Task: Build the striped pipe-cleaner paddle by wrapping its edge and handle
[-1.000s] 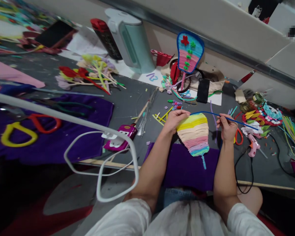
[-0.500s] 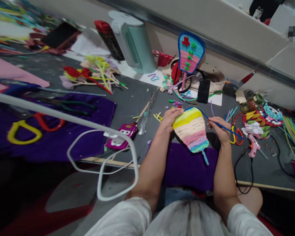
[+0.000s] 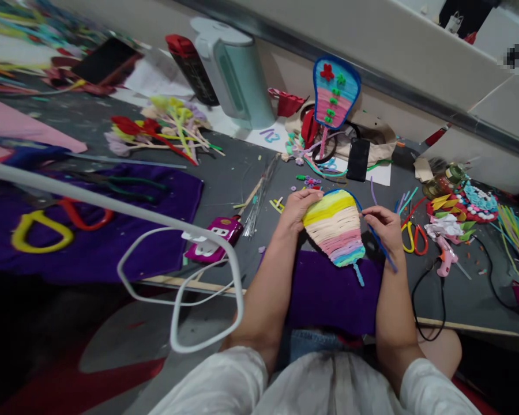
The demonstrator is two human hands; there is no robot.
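My left hand [image 3: 301,208] grips the upper left edge of a fan-shaped piece [image 3: 335,230] wound in stripes of yellow, cream, pink, lilac and blue, with a short blue stem pointing down. A blue pipe cleaner [image 3: 383,248] runs along the fan's top edge and down its right side. Near that right edge, my right hand [image 3: 383,222] pinches the pipe cleaner, whose free end hangs below the fingers. Beneath the fan a purple cloth [image 3: 335,294] lies at the table edge. Behind it stands a similar finished-looking fan [image 3: 335,95] with a blue border and small flowers.
On the right lie a pink glue gun [image 3: 447,256] with a black cord and scissors [image 3: 414,237]. A kettle [image 3: 244,75] and a bottle [image 3: 192,69] stand at the back. A white bent frame [image 3: 207,230] crosses the left foreground, over a magenta power strip [image 3: 218,236].
My right hand has shifted slightly left, closer to the fan. The pipe cleaner's free end has swung from pointing right to pointing down. My left hand holds nearly the same place.
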